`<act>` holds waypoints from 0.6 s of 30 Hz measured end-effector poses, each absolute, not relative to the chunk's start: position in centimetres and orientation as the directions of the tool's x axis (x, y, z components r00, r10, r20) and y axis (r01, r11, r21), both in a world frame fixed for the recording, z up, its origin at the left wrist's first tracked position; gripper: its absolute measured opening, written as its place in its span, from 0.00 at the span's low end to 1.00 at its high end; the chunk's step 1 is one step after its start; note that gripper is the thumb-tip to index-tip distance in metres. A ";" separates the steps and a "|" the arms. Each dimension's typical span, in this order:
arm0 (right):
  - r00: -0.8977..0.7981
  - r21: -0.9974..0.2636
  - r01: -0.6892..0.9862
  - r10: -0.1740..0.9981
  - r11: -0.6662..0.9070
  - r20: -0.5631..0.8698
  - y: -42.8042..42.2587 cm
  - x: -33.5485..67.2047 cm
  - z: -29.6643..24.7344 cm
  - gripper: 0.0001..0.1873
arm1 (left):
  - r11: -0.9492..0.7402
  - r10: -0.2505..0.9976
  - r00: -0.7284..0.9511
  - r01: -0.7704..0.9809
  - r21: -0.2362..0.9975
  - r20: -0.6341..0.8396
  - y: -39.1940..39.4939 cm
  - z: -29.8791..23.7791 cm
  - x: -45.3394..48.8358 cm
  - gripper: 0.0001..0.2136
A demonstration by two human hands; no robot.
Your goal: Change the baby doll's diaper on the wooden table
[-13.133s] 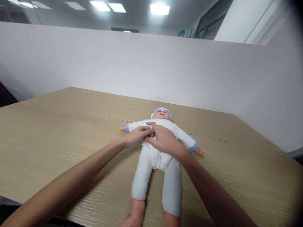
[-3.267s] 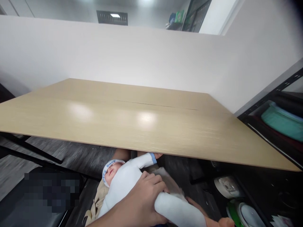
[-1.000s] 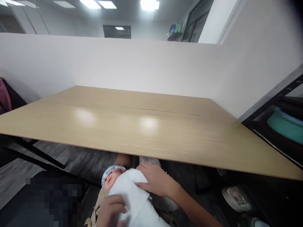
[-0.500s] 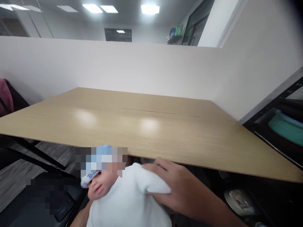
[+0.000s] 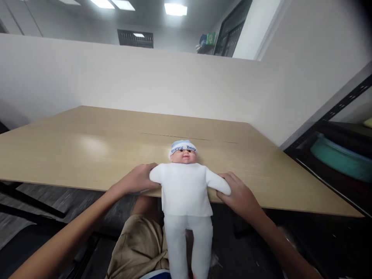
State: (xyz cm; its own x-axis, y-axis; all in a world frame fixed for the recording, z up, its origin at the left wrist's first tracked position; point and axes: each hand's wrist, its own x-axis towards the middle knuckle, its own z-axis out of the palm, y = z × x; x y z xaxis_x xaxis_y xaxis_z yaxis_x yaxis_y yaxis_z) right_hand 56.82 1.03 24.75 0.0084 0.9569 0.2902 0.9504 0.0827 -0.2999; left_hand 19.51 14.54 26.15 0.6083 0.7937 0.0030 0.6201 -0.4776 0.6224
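A baby doll [image 5: 186, 190] in a white bodysuit and a blue-and-white "Happy Baby" cap hangs upright in front of the near edge of a light wooden table [image 5: 87, 151]. Its face looks at me and its legs dangle below the tabletop over my lap. My left hand [image 5: 136, 179] is closed on the doll's arm at the left. On the other side my right hand [image 5: 236, 193] grips the doll's other arm. Both of the doll's hands are hidden inside my grips.
A white partition wall [image 5: 145, 81] runs behind the table. A dark metal shelf [image 5: 328, 128] at the right holds a teal basin [image 5: 340, 157]. My knee in khaki shorts [image 5: 139, 244] is under the doll. Dark floor lies at the left.
The doll has come up from my lap, where it lay tilted, to an upright hold in front of the table edge. Both hands have shifted from its body to its arms.
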 end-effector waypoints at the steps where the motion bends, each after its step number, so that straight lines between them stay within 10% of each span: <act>1: 0.023 -0.313 0.946 0.951 0.079 0.308 1.1 57.1 23.9 0.16 | -0.477 0.801 0.599 0.642 0.600 -0.003 15.1 25.8 19.4 0.18; 18: 0.072 -0.487 0.872 0.973 0.045 0.219 11.2 60.7 21.1 0.21 | -0.631 0.769 0.533 0.723 0.281 0.354 24.8 18.9 18.5 0.25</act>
State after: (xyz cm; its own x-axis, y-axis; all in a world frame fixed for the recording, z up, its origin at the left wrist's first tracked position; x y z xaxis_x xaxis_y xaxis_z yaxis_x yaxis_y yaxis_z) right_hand 60.67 11.17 21.06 0.0721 0.9730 0.2193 0.8725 0.0450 -0.4866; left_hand 18.46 24.82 18.87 0.5329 0.7687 0.3537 0.7231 -0.6308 0.2813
